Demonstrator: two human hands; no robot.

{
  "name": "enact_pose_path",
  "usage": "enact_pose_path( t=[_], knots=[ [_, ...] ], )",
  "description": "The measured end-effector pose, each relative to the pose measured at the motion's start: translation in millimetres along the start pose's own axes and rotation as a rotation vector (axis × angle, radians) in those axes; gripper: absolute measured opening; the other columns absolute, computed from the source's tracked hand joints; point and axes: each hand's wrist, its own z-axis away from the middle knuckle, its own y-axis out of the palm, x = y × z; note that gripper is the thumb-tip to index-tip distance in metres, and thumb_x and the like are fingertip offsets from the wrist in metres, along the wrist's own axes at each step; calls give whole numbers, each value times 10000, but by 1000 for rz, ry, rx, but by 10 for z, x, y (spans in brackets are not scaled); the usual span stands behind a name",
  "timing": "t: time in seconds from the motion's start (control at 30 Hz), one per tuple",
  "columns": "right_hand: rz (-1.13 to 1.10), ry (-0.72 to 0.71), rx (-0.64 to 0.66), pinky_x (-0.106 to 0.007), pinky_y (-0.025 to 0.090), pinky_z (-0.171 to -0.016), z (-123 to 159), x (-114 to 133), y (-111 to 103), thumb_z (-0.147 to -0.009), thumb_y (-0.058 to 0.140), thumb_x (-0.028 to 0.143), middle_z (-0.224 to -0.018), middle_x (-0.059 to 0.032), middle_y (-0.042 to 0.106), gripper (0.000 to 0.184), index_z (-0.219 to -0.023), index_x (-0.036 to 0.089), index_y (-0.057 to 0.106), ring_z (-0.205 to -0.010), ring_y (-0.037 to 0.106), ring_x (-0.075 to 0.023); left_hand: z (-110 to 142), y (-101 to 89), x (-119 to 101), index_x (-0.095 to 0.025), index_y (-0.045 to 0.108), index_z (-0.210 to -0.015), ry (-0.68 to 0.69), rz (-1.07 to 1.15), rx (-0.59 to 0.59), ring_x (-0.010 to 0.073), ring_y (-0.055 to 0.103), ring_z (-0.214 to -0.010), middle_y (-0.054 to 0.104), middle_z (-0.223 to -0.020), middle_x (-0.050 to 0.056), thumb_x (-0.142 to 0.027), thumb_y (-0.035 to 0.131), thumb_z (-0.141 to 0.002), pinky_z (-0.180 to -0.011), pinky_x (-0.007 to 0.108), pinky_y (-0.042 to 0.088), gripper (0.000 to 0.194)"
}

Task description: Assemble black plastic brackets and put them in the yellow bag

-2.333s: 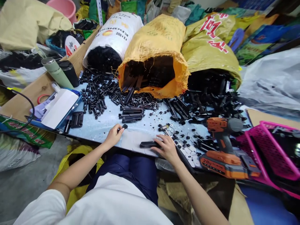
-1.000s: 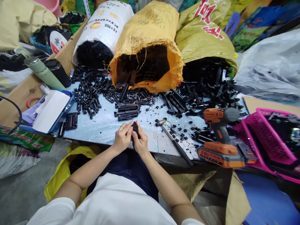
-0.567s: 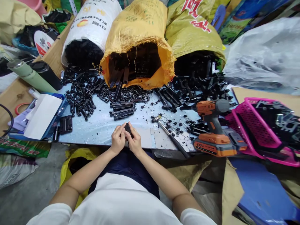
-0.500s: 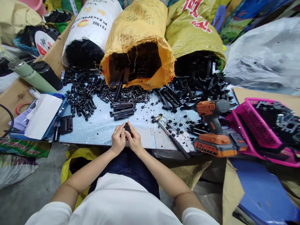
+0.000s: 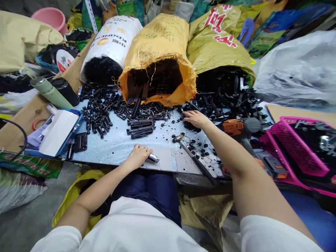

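Note:
My left hand (image 5: 138,156) rests at the table's front edge, its fingers closed over a dark part with a shiny metal end (image 5: 154,158); most of that part is hidden under the hand. Out to the right, my right hand (image 5: 195,118) reaches onto a heap of long black parts (image 5: 193,127), fingers stretched over them. Between the hands, a small stack of long black pieces (image 5: 141,128) lies on the table. A hammer (image 5: 194,159) with a dark handle lies to the right of my left hand, among scattered small pins and black caps (image 5: 201,148).
An orange cordless drill (image 5: 233,126) stands partly behind my right forearm. A pink basket (image 5: 301,147) is at the right. White (image 5: 112,42), orange (image 5: 157,42) and yellow (image 5: 220,45) sacks of black parts line the back. Bottles (image 5: 49,91) and a blue box (image 5: 76,122) are at the left.
Both hands were together around a small black part at the table's front edge. Now my right hand has moved away to the far-right heap, while my left stays near the edge.

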Motion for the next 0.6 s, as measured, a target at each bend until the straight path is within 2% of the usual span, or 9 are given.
enact_pose_path(
  t=[0.07, 0.13, 0.23, 0.3, 0.33, 0.4, 0.47, 0.6],
  knots=[
    [20, -77, -43, -353, 244, -986, 65, 60, -29, -842, 431, 9, -1304, -120, 519, 220, -847, 113, 625, -1190, 412, -141, 32, 0, 34, -137, 482, -1236, -105, -25, 1, 247, 559, -940, 610, -979, 120, -108, 518, -814, -831, 391, 392, 424],
    [46, -151, -77, -406, 195, -1030, 178, 284, -61, -854, 443, 19, -1314, -101, 511, 250, -994, 133, 615, -1250, 371, -165, 71, 3, 62, -132, 481, -1230, -129, -7, -3, 263, 543, -956, 594, -1002, 127, -228, 558, -832, -805, 375, 396, 416],
    [52, -362, -62, -434, 270, -984, 502, 901, -38, -873, 473, 66, -1136, -74, 612, 363, -1205, 202, 529, -1124, 486, -193, 73, 8, 83, -185, 477, -1224, -1, 79, 0, 236, 519, -1001, 575, -1052, 96, -340, 490, -890, -844, 347, 383, 368],
    [14, -465, 8, -385, 353, -880, 770, 1372, 51, -920, 454, 207, -935, -54, 633, 296, -1208, 220, 521, -902, 561, -180, 38, 10, 73, -193, 487, -1199, 24, 123, 5, 217, 517, -1002, 580, -1039, 81, -313, 421, -922, -863, 339, 375, 309],
    [5, -480, 47, -349, 376, -807, 891, 1582, 111, -925, 455, 289, -901, -59, 621, 269, -1165, 208, 543, -853, 562, -181, 18, 10, 62, -187, 491, -1190, 6, 136, 5, 216, 514, -1006, 582, -1039, 82, -293, 393, -929, -871, 343, 372, 298],
    [-5, -406, 96, -300, 369, -713, 1060, 1897, 240, -933, 418, 380, -877, -71, 601, 281, -1053, 181, 577, -817, 560, -179, -16, 6, 30, -181, 476, -1213, -33, 158, 3, 224, 498, -1039, 572, -1080, 90, -269, 365, -927, -897, 367, 360, 319],
    [-24, -298, 128, -270, 345, -658, 1122, 2066, 346, -947, 358, 423, -893, -78, 594, 336, -1001, 174, 577, -805, 561, -170, -33, -3, -2, -193, 452, -1249, -44, 179, 13, 235, 481, -1074, 554, -1127, 91, -299, 372, -917, -922, 393, 345, 357],
    [-61, -174, 133, -247, 295, -582, 1088, 2168, 409, -957, 281, 466, -904, -59, 600, 380, -1040, 212, 552, -758, 571, -153, -21, -20, -26, -196, 492, -1178, -40, 212, 1, 264, 492, -1062, 549, -1135, 95, -576, 482, -819, -912, 412, 357, 523]
  ],
)
